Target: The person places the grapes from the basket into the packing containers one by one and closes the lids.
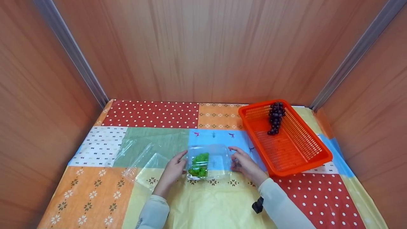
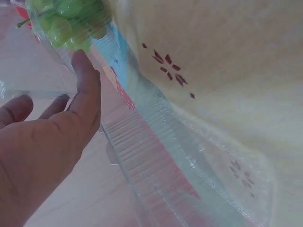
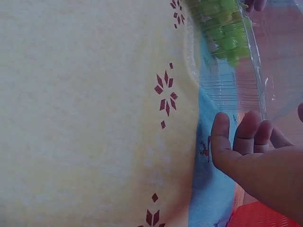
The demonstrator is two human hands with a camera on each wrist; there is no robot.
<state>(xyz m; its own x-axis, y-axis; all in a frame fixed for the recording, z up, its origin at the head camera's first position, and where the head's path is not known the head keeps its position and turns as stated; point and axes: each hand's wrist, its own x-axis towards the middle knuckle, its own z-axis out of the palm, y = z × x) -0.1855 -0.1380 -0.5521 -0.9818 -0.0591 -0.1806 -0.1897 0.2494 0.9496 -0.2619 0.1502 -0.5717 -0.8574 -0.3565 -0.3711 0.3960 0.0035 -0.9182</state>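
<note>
A clear plastic clamshell box [image 1: 219, 160] sits on the tablecloth in front of me. A bunch of green grapes [image 1: 199, 165] fills its left part. At the box's left side is my left hand [image 1: 175, 167], thumb and fingers loosely spread; in the left wrist view its thumb tip reaches the box edge beside the grapes. My right hand [image 1: 246, 163] is at the opposite end, its fingers relaxed, fingertips right at the box corner in the right wrist view. Left of the left hand lies another clear plastic box [image 1: 152, 165], opened out.
An orange-red plastic basket [image 1: 287, 152] stands at the right, with a bunch of dark grapes [image 1: 276, 117] in its far part. A patchwork tablecloth [image 1: 92, 197] covers the table. Wood-grain panels [image 1: 203, 51] enclose the back and sides.
</note>
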